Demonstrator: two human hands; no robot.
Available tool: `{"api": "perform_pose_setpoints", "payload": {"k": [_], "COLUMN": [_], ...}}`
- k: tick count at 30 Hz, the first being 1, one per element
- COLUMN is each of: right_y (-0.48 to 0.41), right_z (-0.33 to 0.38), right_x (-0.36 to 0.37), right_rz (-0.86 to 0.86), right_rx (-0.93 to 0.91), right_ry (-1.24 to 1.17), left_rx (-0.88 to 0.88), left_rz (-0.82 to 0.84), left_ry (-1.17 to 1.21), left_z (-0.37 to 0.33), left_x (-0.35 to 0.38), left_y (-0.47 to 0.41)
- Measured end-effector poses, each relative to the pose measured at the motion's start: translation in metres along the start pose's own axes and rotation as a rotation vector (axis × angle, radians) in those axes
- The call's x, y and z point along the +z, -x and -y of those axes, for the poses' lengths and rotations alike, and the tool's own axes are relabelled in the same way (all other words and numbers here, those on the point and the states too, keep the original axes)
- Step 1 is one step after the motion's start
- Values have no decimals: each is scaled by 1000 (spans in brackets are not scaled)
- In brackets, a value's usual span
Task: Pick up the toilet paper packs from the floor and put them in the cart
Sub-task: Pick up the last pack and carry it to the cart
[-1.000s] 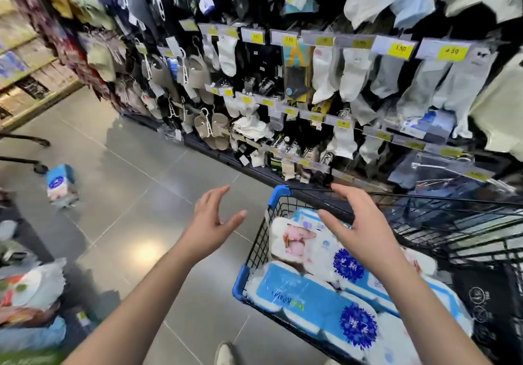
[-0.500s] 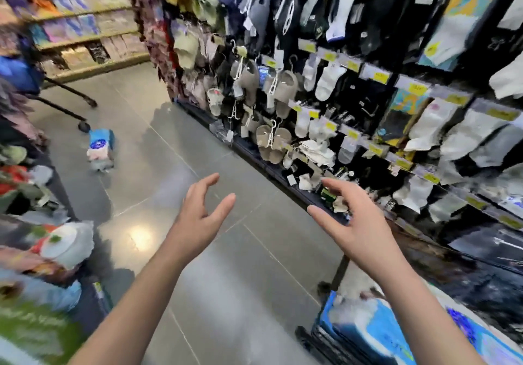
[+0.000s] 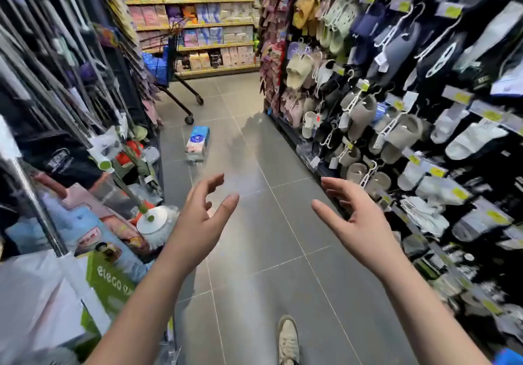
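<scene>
I hold both hands out empty, left hand (image 3: 198, 223) and right hand (image 3: 359, 223) with fingers spread; one pack (image 3: 197, 144) lies ahead on the floor (image 3: 254, 251), near a cart (image 3: 169, 65)

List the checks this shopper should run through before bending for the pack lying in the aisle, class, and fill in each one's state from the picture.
1. Left hand free: ok, open and holding nothing.
2. Right hand free: ok, open and holding nothing.
3. Blue, white and pink toilet paper pack in sight: ok, lying on the grey tiled floor ahead.
4. Path to the pack: ok, bare tiles between the white shoe and the pack.
5. Pack within arm's reach: not ok, both hands are well short of it.
6. The shopper's own cart nearby for the drop: cannot tell; only a black cart beyond the pack shows.
</scene>
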State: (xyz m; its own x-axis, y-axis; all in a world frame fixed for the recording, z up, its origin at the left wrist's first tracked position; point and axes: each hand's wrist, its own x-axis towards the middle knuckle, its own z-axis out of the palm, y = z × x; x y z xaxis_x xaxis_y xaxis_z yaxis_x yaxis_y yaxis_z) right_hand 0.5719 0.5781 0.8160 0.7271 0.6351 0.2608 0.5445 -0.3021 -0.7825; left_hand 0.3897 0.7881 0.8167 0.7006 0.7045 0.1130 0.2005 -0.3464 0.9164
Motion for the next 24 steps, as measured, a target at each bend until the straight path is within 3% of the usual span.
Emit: {"api": "perform_pose_setpoints", "payload": {"k": [6, 14, 24], "right_y": [-104, -256, -382], "right_z": [-19, -52, -68], "right_x": [43, 40, 67], "right_rz": [55, 152, 211], "right_rx": [-51, -108, -131], "right_ry": [-141, -200, -256], "left_rx": [-27, -20, -82], "left_rz": [-104, -226, -293], "left_ry": [-64, -95, -116], "left_z": [8, -11, 0], "left_x": [-11, 19, 24], "left_y": [-78, -207, -313]}}
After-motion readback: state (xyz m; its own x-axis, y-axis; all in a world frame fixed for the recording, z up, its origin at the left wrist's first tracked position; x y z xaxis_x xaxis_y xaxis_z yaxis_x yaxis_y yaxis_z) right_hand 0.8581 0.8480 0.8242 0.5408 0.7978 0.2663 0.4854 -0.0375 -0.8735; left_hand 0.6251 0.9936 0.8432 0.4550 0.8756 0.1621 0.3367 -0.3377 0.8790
